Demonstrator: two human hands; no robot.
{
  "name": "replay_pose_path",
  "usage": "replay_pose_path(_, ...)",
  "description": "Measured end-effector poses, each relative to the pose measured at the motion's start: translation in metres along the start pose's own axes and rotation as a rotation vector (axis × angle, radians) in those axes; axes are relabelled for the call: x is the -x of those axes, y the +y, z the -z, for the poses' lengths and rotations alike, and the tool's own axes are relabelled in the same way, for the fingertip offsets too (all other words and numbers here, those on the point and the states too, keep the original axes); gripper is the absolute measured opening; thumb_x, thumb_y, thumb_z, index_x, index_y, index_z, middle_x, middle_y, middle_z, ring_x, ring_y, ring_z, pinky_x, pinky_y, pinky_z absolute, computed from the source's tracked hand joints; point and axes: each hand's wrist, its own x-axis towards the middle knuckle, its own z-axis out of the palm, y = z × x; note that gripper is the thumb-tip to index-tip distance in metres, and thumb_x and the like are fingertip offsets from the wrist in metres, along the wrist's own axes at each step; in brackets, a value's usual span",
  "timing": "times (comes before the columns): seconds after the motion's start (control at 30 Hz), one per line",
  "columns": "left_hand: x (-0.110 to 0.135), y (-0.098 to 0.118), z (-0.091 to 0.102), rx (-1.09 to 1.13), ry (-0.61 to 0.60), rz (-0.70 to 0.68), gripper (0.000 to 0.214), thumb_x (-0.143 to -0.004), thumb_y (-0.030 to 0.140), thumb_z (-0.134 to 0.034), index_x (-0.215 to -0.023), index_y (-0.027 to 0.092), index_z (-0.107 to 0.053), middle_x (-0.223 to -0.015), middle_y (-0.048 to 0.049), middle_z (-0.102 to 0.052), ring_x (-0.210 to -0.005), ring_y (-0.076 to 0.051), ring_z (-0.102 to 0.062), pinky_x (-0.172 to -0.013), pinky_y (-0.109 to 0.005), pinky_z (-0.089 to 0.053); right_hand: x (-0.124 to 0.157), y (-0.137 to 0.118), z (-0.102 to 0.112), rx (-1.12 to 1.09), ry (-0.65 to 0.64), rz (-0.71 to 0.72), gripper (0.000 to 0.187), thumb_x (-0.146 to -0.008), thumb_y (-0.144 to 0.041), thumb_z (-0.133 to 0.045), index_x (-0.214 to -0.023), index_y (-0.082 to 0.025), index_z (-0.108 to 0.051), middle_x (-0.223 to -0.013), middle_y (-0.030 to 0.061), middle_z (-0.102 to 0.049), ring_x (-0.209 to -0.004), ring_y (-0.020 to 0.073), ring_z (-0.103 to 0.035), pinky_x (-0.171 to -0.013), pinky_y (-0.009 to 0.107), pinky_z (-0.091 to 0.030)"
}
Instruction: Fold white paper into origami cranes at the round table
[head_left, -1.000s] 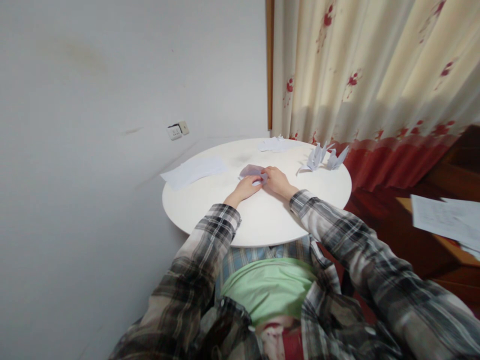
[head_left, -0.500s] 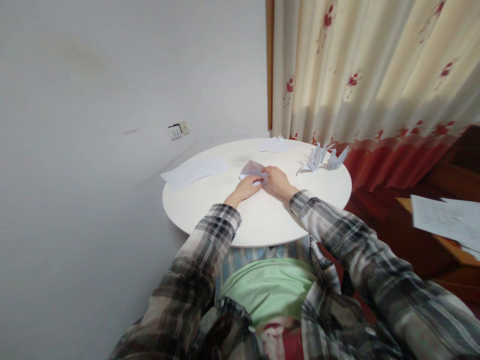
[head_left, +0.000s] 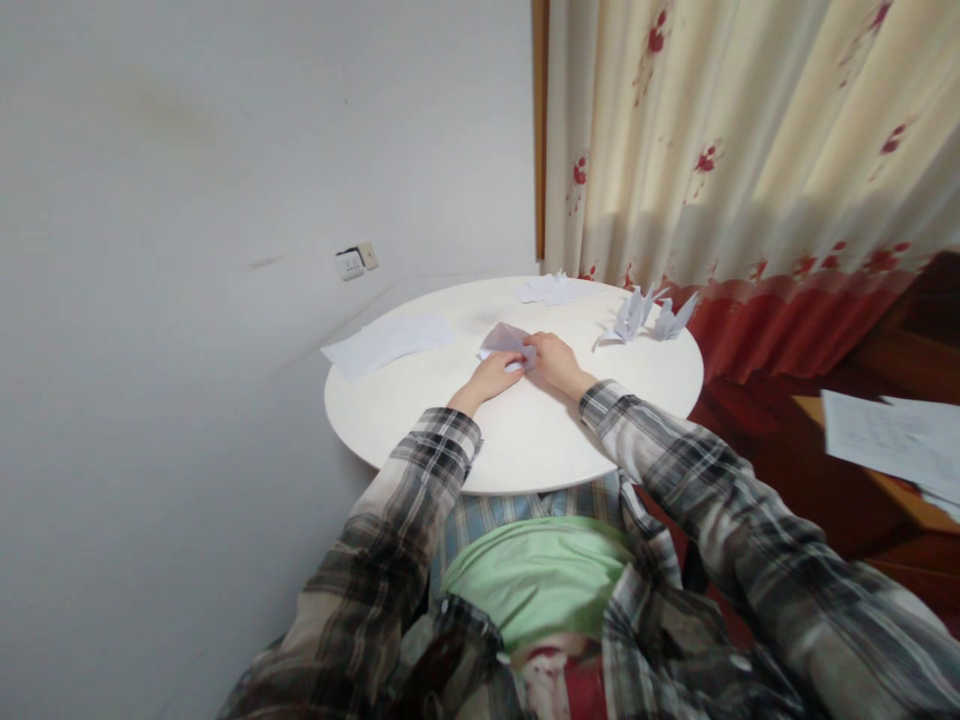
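Observation:
A small folded piece of pale paper [head_left: 503,338] lies near the middle of the round white table [head_left: 517,430]. My left hand [head_left: 493,375] rests on its near left edge with fingers curled and fingertips pinching the paper. From the right, my right hand [head_left: 550,357] meets it, fingers bent and also pressed on the same paper. The two hands touch over the fold. Both sleeves are plaid.
A flat white sheet [head_left: 386,341] lies at the table's left. More paper [head_left: 546,289] sits at the far edge. Two folded paper cranes [head_left: 645,314] stand at the far right. A curtain [head_left: 735,170] hangs behind, and printed sheets [head_left: 892,438] lie on a wooden surface at right.
The far flap of the folded paper has lifted slightly into a peak. Both hands stay in the same place.

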Motion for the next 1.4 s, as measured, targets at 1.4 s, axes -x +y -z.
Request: replay_pose_path(1.4,0.0025,0.0037,0.0004,-0.008,-0.001,0.066,0.033,-0.079,0.024,-0.053,-0.109,0.015,-0.063,-0.115,-0.0070,-0.064,-0.107,-0.020,-0.058,-0.098,-0.031,-0.041,0.0006,-0.0048,0.0032,0.020,-0.085,-0.049,0.031,-0.082,-0.010,-0.042,-0.104,-0.016,-0.064,-0.107,0.0094,-0.063,-0.100,0.0192,-0.055,-0.083,0.025,-0.039)
